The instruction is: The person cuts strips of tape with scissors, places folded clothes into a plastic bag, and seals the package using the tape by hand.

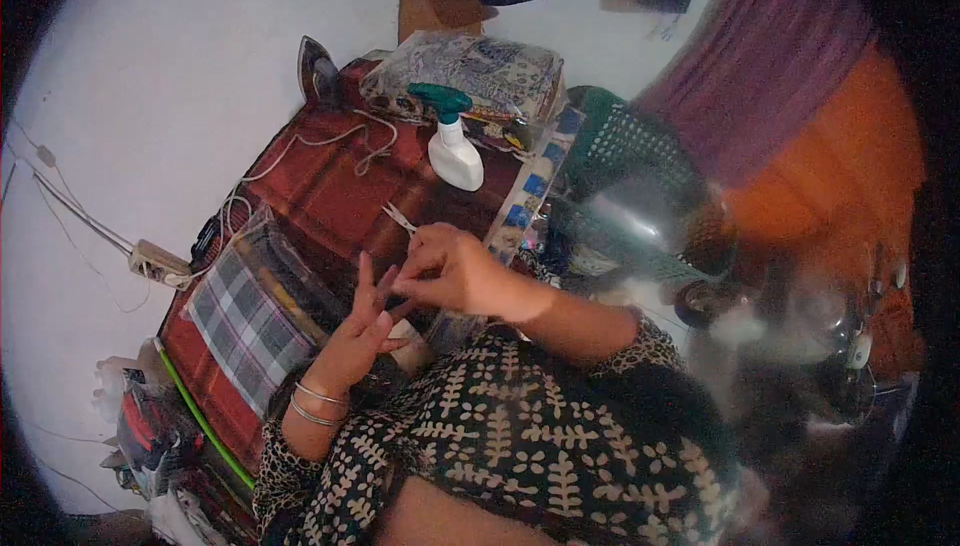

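Above the patterned cloth on my lap, my two hands meet over the edge of a red checked covering (pixel 330 166). My left hand (pixel 352 341), with bangles on its wrist, has its fingers spread apart. The bent fingers of my right hand (pixel 455 271) are pinched together at the left fingers; whatever is between them is too small to make out. Slightly open scissor blades (pixel 398 216) show just beyond the right hand. Their handles are hidden, so I cannot tell whether they are held or lying down.
A white spray bottle (pixel 457 158) with a green head stands beyond my hands. Behind it are a wrapped patterned bundle (pixel 480 71) and an upright iron (pixel 318 74). Folded plaid cloth (pixel 250 311) lies left, near a power strip (pixel 160 264). A green basket (pixel 630 161) is at right.
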